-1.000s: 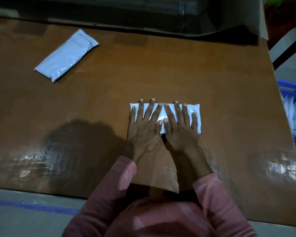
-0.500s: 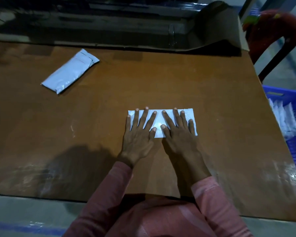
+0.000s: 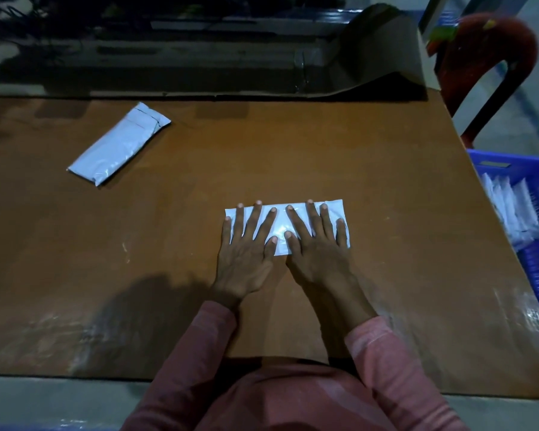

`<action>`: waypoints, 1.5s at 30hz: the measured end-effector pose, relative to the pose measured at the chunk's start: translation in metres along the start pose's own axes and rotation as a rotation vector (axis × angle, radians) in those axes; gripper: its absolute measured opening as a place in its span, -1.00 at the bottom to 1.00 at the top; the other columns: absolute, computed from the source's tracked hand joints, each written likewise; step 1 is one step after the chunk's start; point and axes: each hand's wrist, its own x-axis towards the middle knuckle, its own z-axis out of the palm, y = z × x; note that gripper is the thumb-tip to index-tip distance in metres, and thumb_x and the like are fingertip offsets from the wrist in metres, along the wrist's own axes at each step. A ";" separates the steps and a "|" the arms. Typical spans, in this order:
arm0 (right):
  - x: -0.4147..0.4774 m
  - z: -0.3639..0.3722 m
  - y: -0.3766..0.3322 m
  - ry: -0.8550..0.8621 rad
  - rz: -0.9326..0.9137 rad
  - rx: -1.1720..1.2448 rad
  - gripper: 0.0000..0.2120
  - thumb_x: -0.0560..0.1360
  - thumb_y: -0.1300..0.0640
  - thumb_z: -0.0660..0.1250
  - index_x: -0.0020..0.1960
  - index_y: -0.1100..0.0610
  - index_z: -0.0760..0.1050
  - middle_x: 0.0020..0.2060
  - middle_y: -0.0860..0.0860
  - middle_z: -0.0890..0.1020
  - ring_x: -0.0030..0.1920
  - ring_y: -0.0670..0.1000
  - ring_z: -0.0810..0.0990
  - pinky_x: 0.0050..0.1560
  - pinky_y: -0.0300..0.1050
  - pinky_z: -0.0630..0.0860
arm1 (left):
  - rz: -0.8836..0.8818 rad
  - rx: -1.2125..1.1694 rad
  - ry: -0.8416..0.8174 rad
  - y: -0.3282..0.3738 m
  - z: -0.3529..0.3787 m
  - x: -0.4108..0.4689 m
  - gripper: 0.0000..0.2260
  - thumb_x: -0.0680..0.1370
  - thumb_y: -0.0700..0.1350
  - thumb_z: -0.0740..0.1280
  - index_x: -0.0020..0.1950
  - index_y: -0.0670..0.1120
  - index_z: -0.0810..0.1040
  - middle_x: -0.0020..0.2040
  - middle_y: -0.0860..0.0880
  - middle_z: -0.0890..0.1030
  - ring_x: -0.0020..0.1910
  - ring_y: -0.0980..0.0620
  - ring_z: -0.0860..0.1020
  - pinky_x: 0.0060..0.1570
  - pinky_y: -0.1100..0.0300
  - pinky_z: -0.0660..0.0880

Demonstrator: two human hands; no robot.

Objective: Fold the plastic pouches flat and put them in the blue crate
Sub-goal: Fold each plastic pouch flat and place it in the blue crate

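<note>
A white plastic pouch (image 3: pixel 280 227) lies flat on the brown bench (image 3: pixel 293 150), a wide rectangle near the front middle, its long sides running left to right. A second pouch (image 3: pixel 119 144), pale grey and folded into a long strip, lies slantwise at the far left, well apart. The blue crate (image 3: pixel 495 157) stands beside the bench's right edge, holding a row of white pouches (image 3: pixel 511 213).

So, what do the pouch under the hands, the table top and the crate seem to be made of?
Pouch: probably thin plastic film, glossy; it shines white and shows creases. Table top: smooth brown board, maybe laminated wood; glare patches near the front. Crate: blue moulded plastic, judging by its perforated wall.
</note>
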 end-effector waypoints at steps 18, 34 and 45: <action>-0.038 -0.018 0.005 -0.020 -0.129 0.057 -0.51 0.67 -0.16 0.04 0.55 -0.05 0.34 0.59 0.01 0.24 0.61 0.10 0.13 0.55 0.16 0.17 | 0.093 -0.216 -0.002 0.016 0.000 -0.039 -0.48 0.69 -0.03 -0.04 0.63 -0.15 0.24 0.66 -0.08 0.18 0.66 -0.09 0.06 0.59 -0.13 0.15; -0.031 -0.015 -0.012 0.303 -0.257 0.161 -0.77 0.45 0.20 0.25 -0.03 0.15 0.68 -0.08 0.08 0.65 -0.06 0.16 0.55 -0.15 -0.01 0.55 | -0.013 -0.209 0.200 0.019 -0.033 -0.037 -0.69 0.58 -0.10 0.19 0.11 -0.12 0.70 -0.05 -0.08 0.67 0.00 -0.14 0.57 -0.04 -0.06 0.58; -0.006 0.004 -0.022 0.319 -0.198 0.133 -0.72 0.56 0.12 0.32 0.23 0.00 0.66 0.20 0.09 0.65 0.16 0.13 0.57 0.09 0.01 0.52 | -0.080 -0.076 -0.063 -0.003 -0.015 -0.013 -0.42 0.54 -0.32 0.30 0.56 -0.02 0.41 0.56 -0.01 0.40 0.53 -0.11 0.37 0.33 0.00 0.46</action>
